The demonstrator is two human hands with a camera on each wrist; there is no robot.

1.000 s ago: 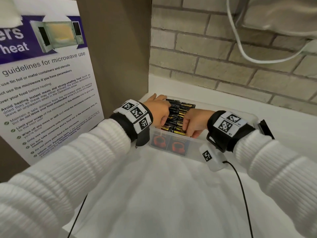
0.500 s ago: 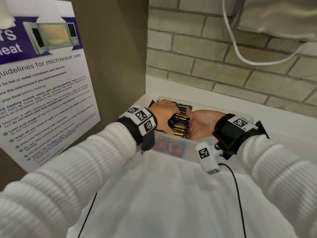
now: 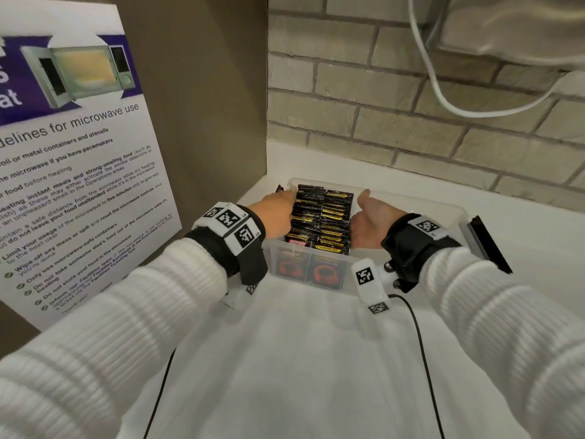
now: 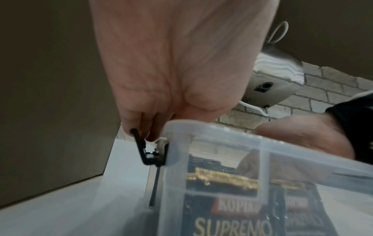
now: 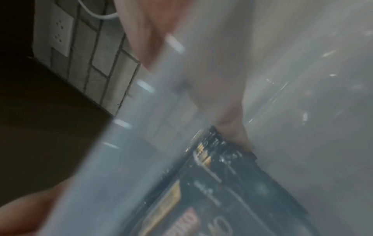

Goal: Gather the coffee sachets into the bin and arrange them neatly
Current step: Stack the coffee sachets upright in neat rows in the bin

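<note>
A clear plastic bin [image 3: 411,204] stands on the white counter in the corner. Black-and-gold coffee sachets [image 3: 321,220] stand in it on edge in two tidy rows, filling its left part. My left hand [image 3: 278,213] lies along the bin's left rim with its fingers stretched forward. In the left wrist view its fingertips [image 4: 149,135] touch the black latch [image 4: 145,153] outside the bin [image 4: 212,132]. My right hand [image 3: 370,223] is inside the bin, open, thumb up, palm against the right side of the rows. The right wrist view is blurred, showing sachets [image 5: 222,191] through the bin wall.
A microwave-guidelines poster [image 3: 79,185] hangs on the brown side panel close at the left. A brick wall [image 3: 411,137] with a white cable [image 3: 443,99] is behind. A black latch [image 3: 487,245] sticks out at the bin's right end. White counter [image 3: 316,359] stretches toward me.
Both hands were on top of the sachets, close together. They have spread apart: the left to the bin's left rim, the right turned palm-in against the rows' right side.
</note>
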